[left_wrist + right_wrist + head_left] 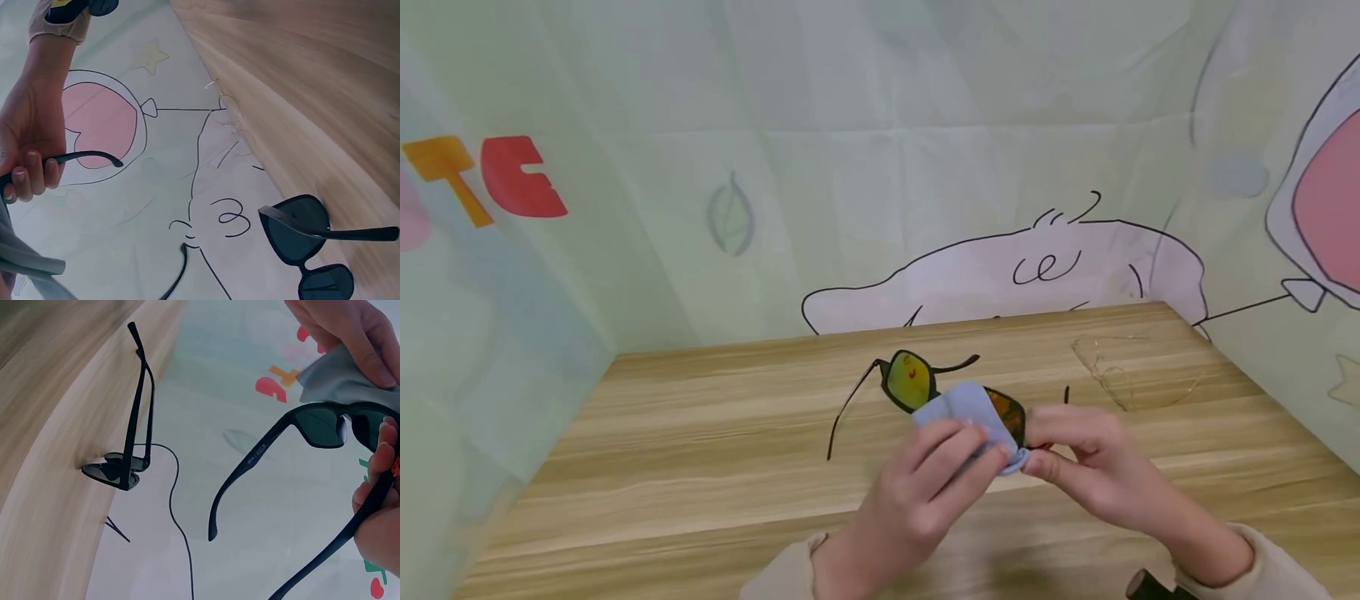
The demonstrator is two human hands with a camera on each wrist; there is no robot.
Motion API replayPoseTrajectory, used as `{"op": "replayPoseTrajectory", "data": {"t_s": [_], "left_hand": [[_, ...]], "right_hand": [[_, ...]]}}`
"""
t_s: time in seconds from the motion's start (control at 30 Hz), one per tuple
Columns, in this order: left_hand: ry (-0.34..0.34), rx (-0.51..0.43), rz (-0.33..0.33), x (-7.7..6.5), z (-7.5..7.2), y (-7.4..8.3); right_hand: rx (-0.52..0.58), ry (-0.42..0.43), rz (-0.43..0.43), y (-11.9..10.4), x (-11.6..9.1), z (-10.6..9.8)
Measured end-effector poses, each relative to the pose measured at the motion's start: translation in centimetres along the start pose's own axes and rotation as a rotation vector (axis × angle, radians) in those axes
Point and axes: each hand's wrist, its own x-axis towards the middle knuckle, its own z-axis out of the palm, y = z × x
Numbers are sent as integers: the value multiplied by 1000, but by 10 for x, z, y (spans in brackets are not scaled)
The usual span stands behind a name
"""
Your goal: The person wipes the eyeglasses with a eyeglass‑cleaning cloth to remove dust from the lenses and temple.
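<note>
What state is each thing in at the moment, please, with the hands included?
Left hand: gripping the cloth.
Right hand: gripping the held sunglasses.
Cloth: creased, partly covering the held sunglasses in the head view.
Held sunglasses: side arms unfolded.
Other sunglasses: resting on the table, side arms unfolded.
Thin-framed glasses: resting on the table, side arms apparently unfolded.
</note>
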Motion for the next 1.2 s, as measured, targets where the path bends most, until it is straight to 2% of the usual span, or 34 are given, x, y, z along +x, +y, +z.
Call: {"op": "replayPoseTrajectory", "data": {"t_s": [0.23,0.3,0.47,0.53,0.77,0.97,1.2], "left_hand": [[20,52,-14,0,-4,-1],[22,35,-49,-1,-4,0],[-37,-42,-180,-8,-8,3],[-57,-46,-202,-10,-9,3],[5,24,-129,-3,-6,1],[10,43,-112,3,-3,0],[-14,87,1,5,2,2]], "right_hand": [[84,8,-18,-1,2,-5],[102,6,-14,-2,3,-6],[131,3,1,-3,1,-7],[131,-1,-5,-3,1,-6],[100,-31,-25,-3,2,0],[88,-13,-52,-4,5,1],[92,-13,-96,-1,5,2]]}}
